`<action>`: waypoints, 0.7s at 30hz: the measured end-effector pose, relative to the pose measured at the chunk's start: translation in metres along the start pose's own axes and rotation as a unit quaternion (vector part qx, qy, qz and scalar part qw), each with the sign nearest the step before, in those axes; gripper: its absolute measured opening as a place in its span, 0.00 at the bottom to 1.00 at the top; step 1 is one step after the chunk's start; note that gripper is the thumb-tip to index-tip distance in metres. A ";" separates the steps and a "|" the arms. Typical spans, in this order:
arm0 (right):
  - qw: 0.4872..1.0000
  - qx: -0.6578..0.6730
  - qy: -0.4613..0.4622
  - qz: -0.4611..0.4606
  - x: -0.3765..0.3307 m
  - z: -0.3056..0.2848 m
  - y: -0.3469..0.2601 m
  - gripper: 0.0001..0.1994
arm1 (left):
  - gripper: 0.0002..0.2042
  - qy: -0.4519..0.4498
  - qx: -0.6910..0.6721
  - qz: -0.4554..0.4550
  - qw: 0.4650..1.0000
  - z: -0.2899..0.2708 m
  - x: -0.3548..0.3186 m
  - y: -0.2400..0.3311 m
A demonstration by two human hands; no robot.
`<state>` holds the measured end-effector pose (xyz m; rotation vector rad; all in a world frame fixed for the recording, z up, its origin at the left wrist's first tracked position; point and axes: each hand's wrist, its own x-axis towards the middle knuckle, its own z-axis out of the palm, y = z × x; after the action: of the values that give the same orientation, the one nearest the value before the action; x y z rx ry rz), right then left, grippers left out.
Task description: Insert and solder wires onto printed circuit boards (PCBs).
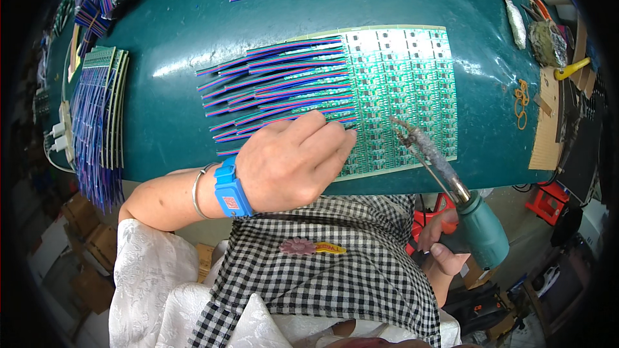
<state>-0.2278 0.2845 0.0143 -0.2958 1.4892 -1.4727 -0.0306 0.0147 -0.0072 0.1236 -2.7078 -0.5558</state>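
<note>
Soldering iron point(445, 174) gripped in right hand point(445, 238), tip over green circuit panel point(400, 90); left hand point(293, 161) curled, pinching ribbon wire point(284, 119) against panel.

the light is bright and comes from above. white shine sits on the green table point(180, 32) and on the green board point(403, 84). the picture bends round at the sides, and the corners go dark. the middle looks sharp

the left hand point(293, 164) covers the wire ends and the near corner of the green circuit board panel point(400, 90); beyond that panel's right edge, the right hand point(442, 241) is partly hidden behind the soldering iron point(451, 183).
</note>
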 end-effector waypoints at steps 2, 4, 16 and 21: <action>0.997 -0.072 0.006 0.013 -0.006 -0.007 0.004 0.30 | 0.23 -0.003 -0.004 -0.001 1.000 -0.001 0.001 0.000; 0.978 -0.204 -0.023 -0.027 -0.012 -0.036 0.025 0.27 | 0.23 -0.009 -0.007 -0.002 1.000 -0.003 0.001 0.000; 0.951 -0.299 -0.056 -0.056 0.001 -0.028 0.017 0.11 | 0.23 -0.009 -0.013 -0.006 1.000 -0.002 0.001 -0.002; 0.967 -0.251 -0.022 -0.027 0.001 -0.019 0.016 0.10 | 0.23 -0.011 -0.009 -0.007 1.000 -0.001 0.000 -0.002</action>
<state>-0.2353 0.2995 -0.0039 -0.6728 1.8148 -1.1006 -0.0305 0.0125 -0.0068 0.1319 -2.7249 -0.5893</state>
